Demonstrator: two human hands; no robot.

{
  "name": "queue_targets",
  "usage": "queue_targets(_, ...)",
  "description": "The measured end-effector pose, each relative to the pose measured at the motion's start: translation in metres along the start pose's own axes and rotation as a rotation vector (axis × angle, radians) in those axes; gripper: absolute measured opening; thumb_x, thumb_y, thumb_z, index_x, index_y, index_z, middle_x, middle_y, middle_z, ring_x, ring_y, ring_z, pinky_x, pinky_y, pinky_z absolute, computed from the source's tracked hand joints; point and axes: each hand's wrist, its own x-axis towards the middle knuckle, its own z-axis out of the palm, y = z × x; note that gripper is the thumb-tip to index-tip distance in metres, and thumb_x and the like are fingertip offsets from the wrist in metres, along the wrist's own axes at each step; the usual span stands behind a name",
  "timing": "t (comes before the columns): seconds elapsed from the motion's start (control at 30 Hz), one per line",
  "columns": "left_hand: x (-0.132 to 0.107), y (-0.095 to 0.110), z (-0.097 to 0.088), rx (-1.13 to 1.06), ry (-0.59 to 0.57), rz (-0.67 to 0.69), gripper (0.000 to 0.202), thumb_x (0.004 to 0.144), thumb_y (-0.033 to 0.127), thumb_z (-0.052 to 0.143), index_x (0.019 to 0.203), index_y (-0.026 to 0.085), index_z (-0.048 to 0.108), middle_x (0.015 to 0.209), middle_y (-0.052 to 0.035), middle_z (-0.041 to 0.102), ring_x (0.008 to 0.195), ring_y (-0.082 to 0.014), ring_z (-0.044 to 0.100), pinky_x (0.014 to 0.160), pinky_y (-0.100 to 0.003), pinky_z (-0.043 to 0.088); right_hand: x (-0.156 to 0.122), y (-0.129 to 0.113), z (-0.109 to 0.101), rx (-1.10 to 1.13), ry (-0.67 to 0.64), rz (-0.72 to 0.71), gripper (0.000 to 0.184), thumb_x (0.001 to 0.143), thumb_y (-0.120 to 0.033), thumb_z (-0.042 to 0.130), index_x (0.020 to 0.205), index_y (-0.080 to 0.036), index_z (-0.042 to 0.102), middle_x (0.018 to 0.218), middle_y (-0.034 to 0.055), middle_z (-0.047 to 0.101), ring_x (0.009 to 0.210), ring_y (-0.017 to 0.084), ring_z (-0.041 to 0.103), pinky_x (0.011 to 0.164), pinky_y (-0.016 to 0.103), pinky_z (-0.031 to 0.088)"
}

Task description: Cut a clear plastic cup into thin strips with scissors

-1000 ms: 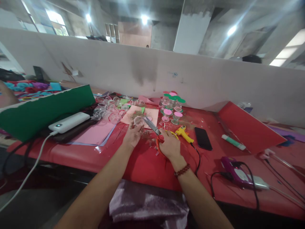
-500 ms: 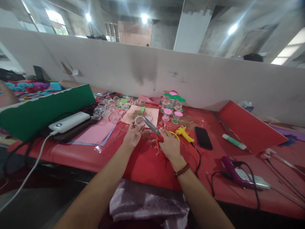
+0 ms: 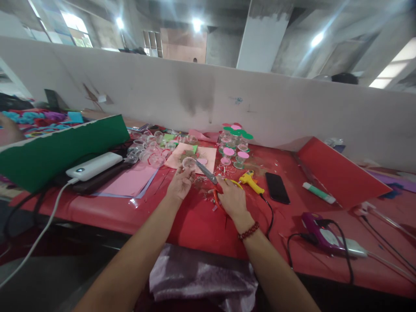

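Left hand [image 3: 181, 184] with clear plastic cup [image 3: 189, 164]: in front of the peach paper sheet [image 3: 209, 152]; likely light, slippery and brittle; best pinched by its side, away from the rim.
Left grip: curled, grasping the cup.
Steel scissors with red and yellow handles [image 3: 206, 172]: rigid, likely heavier; 2 blades point at the rim, contact unclear.
Right hand [image 3: 232, 198]: clenched around the handles.
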Motion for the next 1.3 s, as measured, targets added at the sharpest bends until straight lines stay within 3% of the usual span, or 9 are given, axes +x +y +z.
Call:
queue_targets(0.2, -0.0026, 0.0022, 0.0048, -0.022, 0.051, -0.026, 0.02, 0.078, 0.0, 0.059, 0.088, 0.018, 0.057, 0.087, -0.0011, 0.065, 0.07, -0.0081, 0.063, 0.064, -0.018, 0.053, -0.0004, 0.0001, 0.0002, 0.014, -0.012, -0.009, 0.049, 0.092, -0.044, 0.049, 0.138, -0.028, 0.044, 0.116, 0.0082, 0.065, 0.095, 0.02, 0.063, 0.077, 0.027, 0.047)
queue_targets(0.43, -0.0026, 0.0022, 0.0033, -0.006, 0.0, -0.021, 0.026, 0.076, 0.0, 0.06, 0.093, 0.019, 0.057, 0.09, -0.0017, 0.066, 0.073, -0.0084, 0.064, 0.067, -0.019, 0.053, 0.0003, 0.0008, 0.003, 0.048, -0.007, 0.048, 0.044, 0.093, -0.041, 0.045, 0.136, -0.029, 0.046, 0.11, 0.007, 0.066, 0.09, 0.019, 0.065, 0.072, 0.026, 0.047)
queue_targets(0.67, -0.0012, 0.0008, 0.0024, -0.017, 0.023, -0.003, 0.026, 0.077, -0.003, 0.056, 0.091, 0.019, 0.055, 0.087, -0.001, 0.066, 0.073, -0.0082, 0.064, 0.067, -0.018, 0.052, -0.0007, -0.0022, 0.0006, 0.025, 0.066, 0.026, 0.042, 0.092, -0.046, 0.043, 0.131, -0.03, 0.049, 0.115, 0.0071, 0.063, 0.097, 0.021, 0.062, 0.079, 0.029, 0.046)
queue_targets(1.07, -0.0018, 0.0008, 0.0013, 0.001, -0.01, 0.005, 0.03, 0.075, -0.003, 0.058, 0.094, 0.02, 0.058, 0.089, 0.0003, 0.066, 0.074, -0.0077, 0.064, 0.069, -0.019, 0.052, -0.0008, -0.0021, 0.0017, -0.015, 0.008, 0.036, 0.047, 0.091, -0.046, 0.048, 0.136, -0.031, 0.044, 0.12, 0.0066, 0.061, 0.092, 0.02, 0.064, 0.076, 0.03, 0.048)
queue_targets(1.3, -0.0027, 0.001, 0.0026, -0.004, -0.005, 0.004, 0.027, 0.076, -0.003, 0.057, 0.091, 0.02, 0.058, 0.09, -0.0005, 0.067, 0.073, -0.0075, 0.063, 0.068, -0.018, 0.052, -0.0008, -0.0031, 0.0018, 0.012, -0.002, 0.018, 0.048, 0.091, -0.045, 0.048, 0.137, -0.029, 0.044, 0.121, 0.0078, 0.062, 0.099, 0.02, 0.062, 0.077, 0.028, 0.048)
